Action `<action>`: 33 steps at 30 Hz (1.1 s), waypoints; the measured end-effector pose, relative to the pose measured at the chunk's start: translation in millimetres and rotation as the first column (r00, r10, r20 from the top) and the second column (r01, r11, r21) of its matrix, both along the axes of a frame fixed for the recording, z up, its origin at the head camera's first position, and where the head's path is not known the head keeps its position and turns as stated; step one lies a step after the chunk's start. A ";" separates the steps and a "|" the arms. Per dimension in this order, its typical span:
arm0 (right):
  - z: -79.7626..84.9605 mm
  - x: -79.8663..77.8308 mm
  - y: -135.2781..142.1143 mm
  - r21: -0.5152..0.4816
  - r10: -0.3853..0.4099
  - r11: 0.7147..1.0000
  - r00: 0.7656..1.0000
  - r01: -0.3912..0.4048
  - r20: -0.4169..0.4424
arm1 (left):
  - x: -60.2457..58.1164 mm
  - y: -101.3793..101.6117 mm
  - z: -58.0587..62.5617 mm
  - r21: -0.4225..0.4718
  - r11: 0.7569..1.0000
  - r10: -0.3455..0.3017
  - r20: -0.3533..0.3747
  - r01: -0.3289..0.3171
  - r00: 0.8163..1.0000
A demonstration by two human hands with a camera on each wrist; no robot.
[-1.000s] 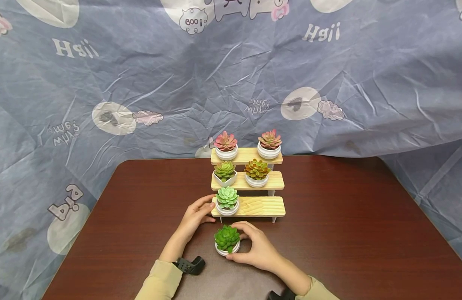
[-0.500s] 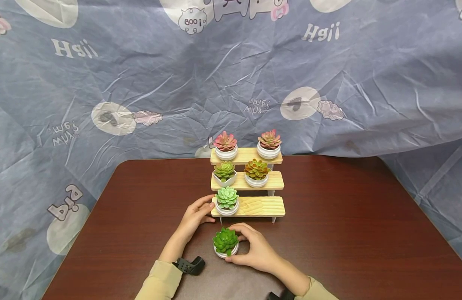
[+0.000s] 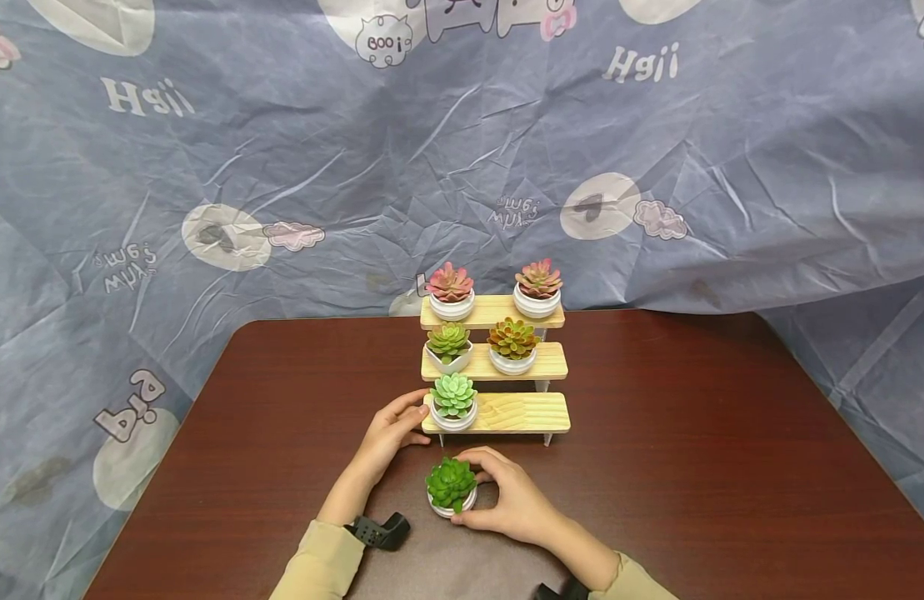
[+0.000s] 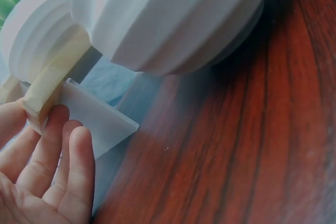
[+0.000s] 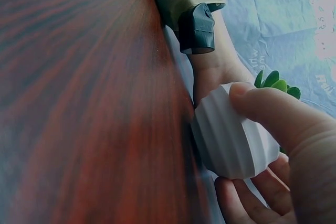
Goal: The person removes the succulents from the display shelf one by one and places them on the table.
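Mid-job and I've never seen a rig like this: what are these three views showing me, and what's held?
No machine here, just a person's left hand and right hand, both bare. The wide picture comes from the head, looking down; the close ones come from each wrist. On the table stands a three-step wooden shelf with five potted succulents. In front of the shelf, the right hand holds a white pot with a green plant; the left hand grips the lowest step's left end.
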State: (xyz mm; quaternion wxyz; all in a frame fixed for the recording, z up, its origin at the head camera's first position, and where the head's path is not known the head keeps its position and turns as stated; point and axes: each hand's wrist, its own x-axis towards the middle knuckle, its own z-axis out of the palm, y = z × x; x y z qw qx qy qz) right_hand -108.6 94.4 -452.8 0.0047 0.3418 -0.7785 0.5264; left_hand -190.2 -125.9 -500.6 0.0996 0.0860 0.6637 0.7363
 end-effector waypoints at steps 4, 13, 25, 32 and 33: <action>-3.8 -1.1 0.0 0.003 -0.002 1.000 1.000 0.002 -0.005 | 0.3 -0.2 0.4 -0.002 1.000 -0.002 -0.003 0.002 1.000; -39.1 -11.6 3.4 0.021 -0.015 1.000 1.000 0.015 -0.002 | 1.0 0.6 0.8 0.009 1.000 0.001 -0.001 -0.001 1.000; -39.5 -12.3 4.7 0.029 -0.005 1.000 0.998 0.003 0.061 | 0.7 0.7 1.7 0.006 1.000 -0.003 0.002 0.003 1.000; -41.2 -12.9 4.8 0.023 -0.004 1.000 0.998 0.003 0.056 | 0.7 0.3 4.5 0.005 1.000 -0.007 0.027 0.007 1.000; -41.0 -13.0 4.7 0.024 -0.004 1.000 0.998 0.003 0.058 | 0.5 0.2 4.5 0.003 1.000 -0.010 0.027 0.010 1.000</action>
